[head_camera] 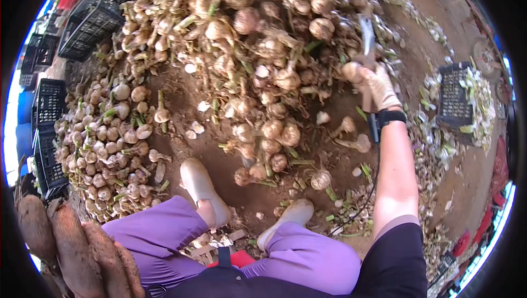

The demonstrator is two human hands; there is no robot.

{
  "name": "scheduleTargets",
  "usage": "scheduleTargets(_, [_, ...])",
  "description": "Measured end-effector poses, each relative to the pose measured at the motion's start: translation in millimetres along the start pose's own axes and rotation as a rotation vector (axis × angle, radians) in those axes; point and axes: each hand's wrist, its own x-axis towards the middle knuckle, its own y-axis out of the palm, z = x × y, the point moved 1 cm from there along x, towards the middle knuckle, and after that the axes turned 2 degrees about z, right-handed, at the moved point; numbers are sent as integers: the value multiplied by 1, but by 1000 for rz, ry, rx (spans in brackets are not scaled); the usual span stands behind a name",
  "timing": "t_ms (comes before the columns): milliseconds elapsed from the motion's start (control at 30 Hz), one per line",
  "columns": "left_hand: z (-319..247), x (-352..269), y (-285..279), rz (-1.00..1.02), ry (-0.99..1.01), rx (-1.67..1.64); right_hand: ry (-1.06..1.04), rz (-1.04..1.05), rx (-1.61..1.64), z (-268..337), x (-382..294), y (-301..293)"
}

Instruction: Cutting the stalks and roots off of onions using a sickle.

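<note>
In a pale, soiled glove, my right hand (379,83) grips a blurred hand tool with a bright metal blade (367,34); it looks like shears. The tool points away from me, over the right edge of a large heap of garlic bulbs (271,46) with stems and roots. A rounded, pale brown shape, perhaps a bulb, shows at the fingers. My left hand (82,248), in a dirty brown glove, is raised very near the camera at lower left. Its fingers lie side by side; its palm side and anything held there are hidden.
Trimmed garlic bulbs (103,145) are piled at left, beside black plastic crates (96,15). At right, another crate (455,94) stands among peelings. Cut stems and loose bulbs litter the floor around my shoes (204,186). A thin black cable (362,207) runs from my right wrist.
</note>
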Motion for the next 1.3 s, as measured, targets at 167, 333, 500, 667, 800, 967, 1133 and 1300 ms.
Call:
scheduleTargets(167, [9, 16, -1, 206, 10, -14, 304, 232, -279, -62, -85, 115])
scheduleTargets(333, [10, 19, 9, 233, -24, 89, 46, 329, -88, -32, -132, 111])
scheduleTargets(500, [13, 13, 36, -588, -135, 285, -65, -419, -168, -62, -155, -5])
scheduleTargets(667, [13, 1, -7, 222, -122, 17, 219, -500, 38, -128, -160, -52])
scheduleTargets(800, [16, 11, -2, 212, -123, 80, -15, -169, -103, -140, -172, 53])
scheduleTargets(967, [24, 27, 19, 410, -132, 105, 243, 94, 379, -118, -202, 134])
scheduleTargets(1133, [33, 32, 78, -495, -161, 192, 19, 265, 225, -113, -214, 140])
scheduleTargets(1300, [13, 15, 42, 31, -257, 161, -107, -304, 68, -83, -125, 31])
